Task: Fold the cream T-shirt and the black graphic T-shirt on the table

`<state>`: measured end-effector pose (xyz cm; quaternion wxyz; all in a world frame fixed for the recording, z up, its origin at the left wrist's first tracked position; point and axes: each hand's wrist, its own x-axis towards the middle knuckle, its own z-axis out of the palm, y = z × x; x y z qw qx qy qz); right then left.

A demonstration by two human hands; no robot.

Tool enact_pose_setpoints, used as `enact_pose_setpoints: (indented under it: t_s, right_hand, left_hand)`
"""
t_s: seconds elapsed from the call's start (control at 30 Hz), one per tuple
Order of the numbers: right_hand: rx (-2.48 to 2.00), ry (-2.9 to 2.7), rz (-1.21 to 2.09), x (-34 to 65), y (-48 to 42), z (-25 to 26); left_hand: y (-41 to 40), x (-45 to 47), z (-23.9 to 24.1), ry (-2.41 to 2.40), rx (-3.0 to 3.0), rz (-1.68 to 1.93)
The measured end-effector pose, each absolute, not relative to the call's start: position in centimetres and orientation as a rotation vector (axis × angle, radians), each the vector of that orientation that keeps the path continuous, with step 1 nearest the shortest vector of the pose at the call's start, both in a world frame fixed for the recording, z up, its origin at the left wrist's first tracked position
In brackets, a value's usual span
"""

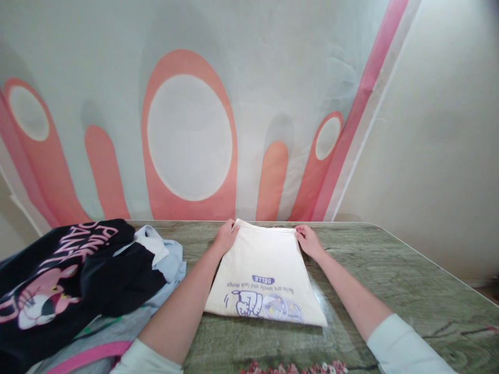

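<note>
Two bare hands work at a cream garment [265, 259], which lies flat at the lower center of the frame on a wood-patterned bench [397, 280]; its "BELLE" print reads upside down to the camera, and its near edge is broader than its far one. The left hand [226, 237] has its grip closed on the far left corner, thumb on top of the cloth; the right hand [309, 242] pinches the far right corner, though its fingertips are partly hidden and how much fabric they hold cannot be told.

Good handling here would seem to call for even tension between the two corners; the far edge slants down toward the right of the frame, so squaring it before any crease is pressed looks wise; each grip would do best to take in every layer at its corner, since a loose one could slip and bunch underneath; a light outward pull should keep the printed face smooth, while tugging from one side alone might skew it.

At lower left, a heap of clothes, a black garment [39, 280] and a pale blue one [176, 257] among them, lies apart from the cream cloth, near the left forearm; a pink-and-gray backdrop [187, 135] rises behind.
</note>
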<state>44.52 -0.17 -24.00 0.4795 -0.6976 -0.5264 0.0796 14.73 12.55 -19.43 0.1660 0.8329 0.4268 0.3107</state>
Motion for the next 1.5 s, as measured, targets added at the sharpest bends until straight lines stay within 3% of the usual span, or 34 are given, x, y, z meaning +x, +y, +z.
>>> enact_pose_setpoints:
  t_s: [0.23,0.4,0.53,0.7,0.97,1.1,1.3,1.5]
  right_hand:
    - [-1.748,-1.238,0.108,44.2,-0.3,-24.0]
    - [-1.775,-1.213,0.021,43.8,-0.7,-23.7]
    - [-1.766,-1.265,-0.067,43.3,-1.2,-23.1]
    - [-1.696,-1.465,-0.139,41.9,-2.2,-21.9]
    - [-1.933,-1.99,0.073,40.4,-3.0,-21.1]
    - [-2.143,-1.87,0.105,40.5,-2.7,-21.3]
    - [-2.166,-1.585,-0.169,41.5,-3.0,-21.0]
    - [-1.925,-1.918,0.207,37.9,-4.6,-19.3]
  left_hand:
    - [12.1,14.7,-18.3,1.306,2.373,0.745]
    - [11.3,13.8,-14.5,1.426,2.386,0.587]
    - [6.1,15.3,-12.1,1.143,2.601,0.289]
    - [-2.2,18.7,-13.9,0.791,2.81,-0.125]
    - [-3.9,19.7,-17.2,0.752,2.856,0.025]
    - [-3.5,19.9,-17.3,0.739,2.856,0.034]
    - [-2.6,20.2,-17.6,0.789,2.844,0.089]
    - [-1.2,20.6,-18.4,0.892,2.865,0.131]
